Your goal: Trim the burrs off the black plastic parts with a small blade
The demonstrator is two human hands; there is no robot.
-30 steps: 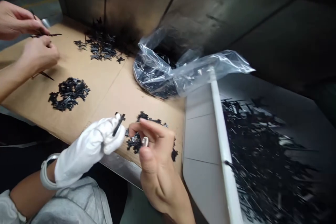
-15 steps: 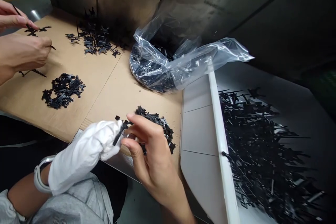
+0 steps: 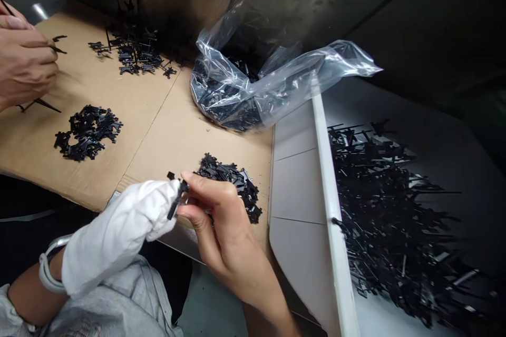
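Wearing a white cloth glove, my left hand (image 3: pixel 134 221) is closed on a small black plastic part (image 3: pixel 174 205), which sticks out past the fingertips. My bare right hand (image 3: pixel 225 221) comes in from the right, with its thumb and index finger at the part's near side, apparently pinching its edge. The contact point is partly hidden by the fingers. Just behind my right hand lies a pile of similar black parts (image 3: pixel 233 179) on the cardboard surface (image 3: pixel 146 152).
Another pile of black parts (image 3: pixel 89 131) lies to the left, and loose parts (image 3: pixel 138 52) lie farther back. A clear plastic bag (image 3: pixel 229 100) holds more. At right, a white bin (image 3: pixel 330 189) contains many black pieces. A co-worker's hands (image 3: pixel 27 63) work at far left.
My right thumb and index finger have closed in on the part in my left hand. The view has shifted slightly, and the co-worker's hands now sit farther toward the left edge.
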